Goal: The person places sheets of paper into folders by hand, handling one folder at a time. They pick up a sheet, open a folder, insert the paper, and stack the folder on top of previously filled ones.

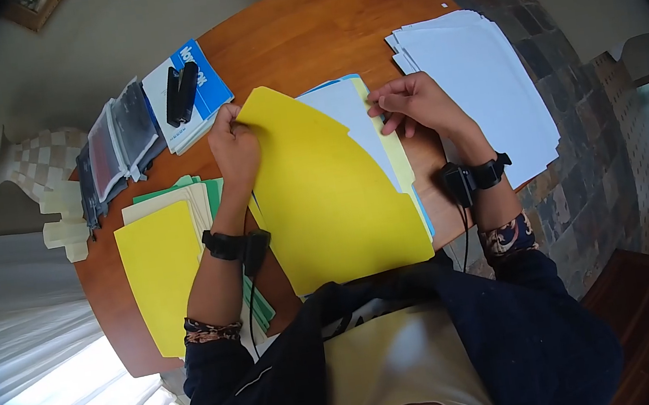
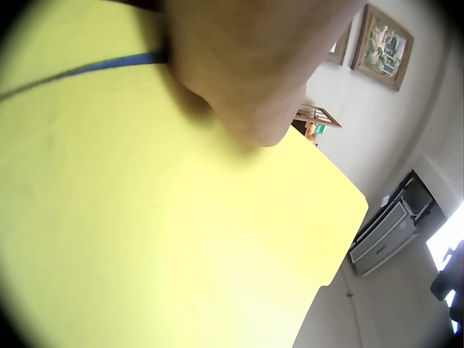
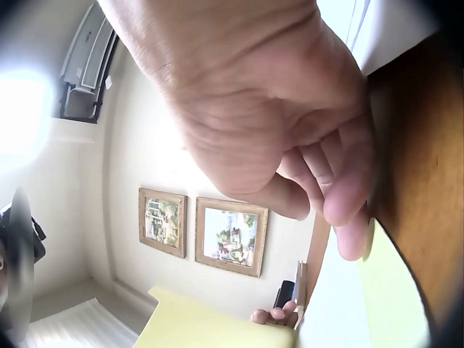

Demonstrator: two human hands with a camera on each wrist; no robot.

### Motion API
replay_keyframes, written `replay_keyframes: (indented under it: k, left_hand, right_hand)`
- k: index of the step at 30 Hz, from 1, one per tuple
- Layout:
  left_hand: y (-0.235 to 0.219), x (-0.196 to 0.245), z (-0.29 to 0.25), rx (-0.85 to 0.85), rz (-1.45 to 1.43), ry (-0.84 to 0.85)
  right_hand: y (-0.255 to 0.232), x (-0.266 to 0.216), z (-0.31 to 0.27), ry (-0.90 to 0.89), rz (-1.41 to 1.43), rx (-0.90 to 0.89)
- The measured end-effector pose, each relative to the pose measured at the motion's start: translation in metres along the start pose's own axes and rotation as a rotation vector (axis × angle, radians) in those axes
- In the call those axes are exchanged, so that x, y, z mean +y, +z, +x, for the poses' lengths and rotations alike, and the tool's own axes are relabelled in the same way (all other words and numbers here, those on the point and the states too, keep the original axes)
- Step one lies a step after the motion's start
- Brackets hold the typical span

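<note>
My left hand (image 1: 236, 150) grips the top left part of a yellow file folder (image 1: 323, 194), whose front flap is lifted and bowed. Between the flap and the paler back flap (image 1: 393, 148) lies white paper (image 1: 347, 113). Blue edges show under the folder. At the back flap's right edge is my right hand (image 1: 420, 104); its fingertips (image 3: 351, 243) touch that edge, with the thumb held apart. The left wrist view is mostly filled by the yellow flap (image 2: 167, 210), and the left fingertips are hidden there.
Yellow, cream and green folders (image 1: 159, 265) are stacked at the left. A black stapler (image 1: 181, 94) lies on a blue and white notebook pad (image 1: 212, 86), beside dark zip pouches (image 1: 118, 131). White paper (image 1: 482, 91) is stacked at the right of the wooden table (image 1: 318, 31).
</note>
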State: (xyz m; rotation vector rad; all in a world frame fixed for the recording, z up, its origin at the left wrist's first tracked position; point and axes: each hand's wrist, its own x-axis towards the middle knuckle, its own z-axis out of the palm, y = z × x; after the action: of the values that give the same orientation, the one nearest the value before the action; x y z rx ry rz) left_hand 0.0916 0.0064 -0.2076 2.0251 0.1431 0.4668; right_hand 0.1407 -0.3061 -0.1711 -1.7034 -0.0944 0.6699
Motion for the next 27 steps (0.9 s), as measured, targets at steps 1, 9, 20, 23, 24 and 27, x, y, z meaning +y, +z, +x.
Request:
replay_keyframes:
  k: [1,9,20,23,24,27]
  left_hand:
    - [0.000,-0.006,0.001,0.025,-0.057,-0.021]
    - [0.001,0.003,0.000,0.042,-0.301,-0.079]
    - [0.001,0.003,0.001,0.029,-0.353,-0.103]
    - [0.001,0.003,0.000,0.037,-0.360,-0.103]
    - [0.001,0.001,0.001,0.034,-0.337,-0.083]
    - [0.002,-0.014,0.003,0.039,-0.303,-0.022]
  right_hand:
    - [0.000,-0.001,-0.001,-0.001,0.000,0.000]
    - [0.005,0.000,-0.001,0.017,0.051,-0.125]
    - [0.018,-0.002,-0.004,0.017,0.138,-0.249]
    - [0.025,0.002,-0.004,0.017,0.169,-0.331]
    - [0.027,0.004,-0.004,0.014,0.180,-0.370]
    - [0.031,0.010,-0.003,0.023,0.181,-0.483]
